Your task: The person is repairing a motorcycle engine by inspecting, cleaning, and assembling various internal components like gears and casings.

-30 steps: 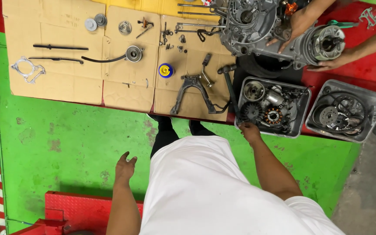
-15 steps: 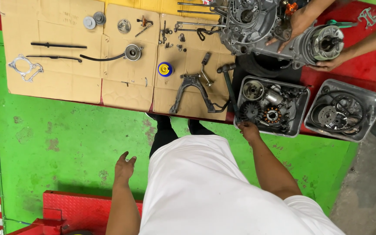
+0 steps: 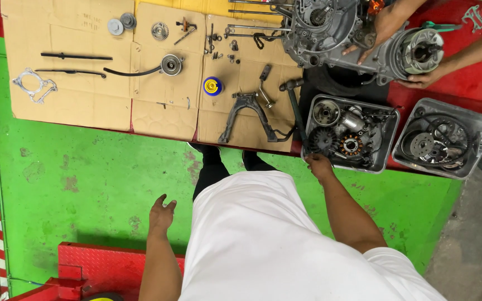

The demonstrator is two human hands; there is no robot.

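Observation:
My left hand [image 3: 162, 214] hangs at my side over the green floor, fingers spread and holding nothing. My right hand [image 3: 319, 166] reaches forward to the near rim of a metal tray [image 3: 393, 129], and its fingers curl over that rim beside a black fan wheel [image 3: 323, 139]. The tray holds several engine parts, among them a copper-wound stator [image 3: 351, 146]. My white shirt hides most of my body. Another person's two hands [image 3: 383, 28] rest on a grey engine case [image 3: 330, 28] at the top right.
A second metal tray [image 3: 475, 146] with round parts stands to the right. Cardboard sheets [image 3: 73, 100] carry a black centre stand [image 3: 246, 114], a yellow-and-blue cap [image 3: 212, 86], a gasket [image 3: 32, 85], rods and small bolts. A red checker-plate platform [image 3: 107, 265] lies behind me.

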